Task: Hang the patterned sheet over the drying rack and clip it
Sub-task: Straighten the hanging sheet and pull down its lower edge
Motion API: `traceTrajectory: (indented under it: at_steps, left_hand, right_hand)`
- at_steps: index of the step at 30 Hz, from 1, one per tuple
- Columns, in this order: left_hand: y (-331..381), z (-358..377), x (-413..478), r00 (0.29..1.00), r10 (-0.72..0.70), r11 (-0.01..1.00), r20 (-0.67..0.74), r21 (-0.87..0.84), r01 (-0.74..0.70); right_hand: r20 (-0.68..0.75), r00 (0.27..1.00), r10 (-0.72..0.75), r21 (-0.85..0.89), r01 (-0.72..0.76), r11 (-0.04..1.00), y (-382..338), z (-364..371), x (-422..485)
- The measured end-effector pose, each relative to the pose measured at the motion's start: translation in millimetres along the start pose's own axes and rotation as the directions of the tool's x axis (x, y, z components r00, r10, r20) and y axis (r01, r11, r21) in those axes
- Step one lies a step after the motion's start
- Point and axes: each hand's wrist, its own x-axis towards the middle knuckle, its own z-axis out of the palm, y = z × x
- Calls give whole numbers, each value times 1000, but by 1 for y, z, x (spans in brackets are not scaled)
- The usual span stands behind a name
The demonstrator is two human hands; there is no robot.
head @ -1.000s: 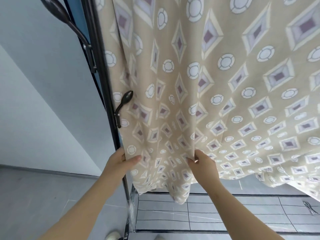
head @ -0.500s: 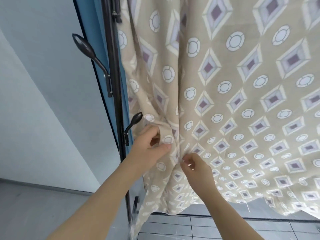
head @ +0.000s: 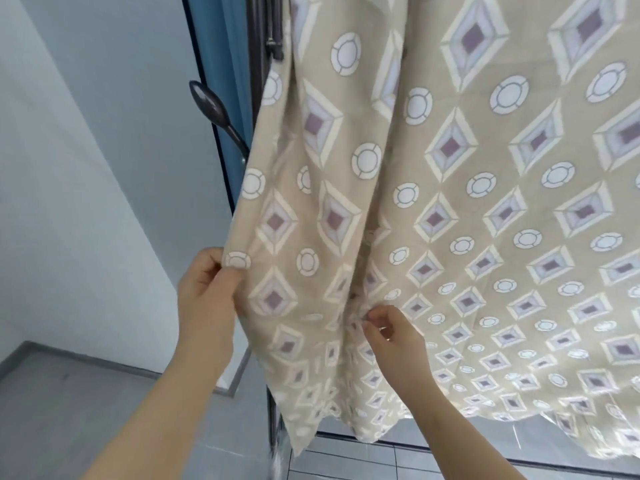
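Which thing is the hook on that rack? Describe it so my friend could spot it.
Find the big beige patterned sheet filling most of the view and go to its left edge, where a dark pole stands against a blue panel. The hook juts left from that pole, above the left hand; it alone ends in a flat oval tip, like a spoon.

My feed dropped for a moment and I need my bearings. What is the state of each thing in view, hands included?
patterned sheet: hanging in loose folds, no clip in view on it.
left hand: grips the sheet's left edge.
right hand: pinches a fold low on the sheet.
rack post: upright, partly covered by the sheet.
hook: sticks out from the post, nothing hanging on it.
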Motion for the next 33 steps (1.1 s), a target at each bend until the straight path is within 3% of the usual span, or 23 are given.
traceTrajectory:
  at_steps: [4,8,10,16,20,23,27,33]
  left_hand:
    - [14,2,11,958,-89,991,274,-68,111]
    - [16,20,17,990,54,981,128,178,-77]
    - [14,22,22,994,72,959,77,267,-90]
    - [53,38,26,955,33,993,295,98,-64]
    - [80,51,40,945,50,984,322,148,-103]
    - [91,58,47,927,78,981,367,137,-137]
    - [106,70,58,896,108,994,431,-61,-91]
    - [121,98,65,825,281,934,490,57,-351]
  right_hand:
    - [-1,999,-41,8,41,999,-13,6,5]
    - [-27,998,-60,14,60,998,-21,9,8]
    - [-39,997,-70,21,70,997,-24,8,6]
    - [-104,981,-164,112,175,978,-65,-6,16]
    - [-174,948,-265,168,294,941,-114,-14,25]
    - [-259,892,-370,175,420,890,-147,-17,27]
    - [-339,813,-474,210,556,804,-183,-22,31]
    - [-398,772,-496,252,612,750,-215,-28,45]
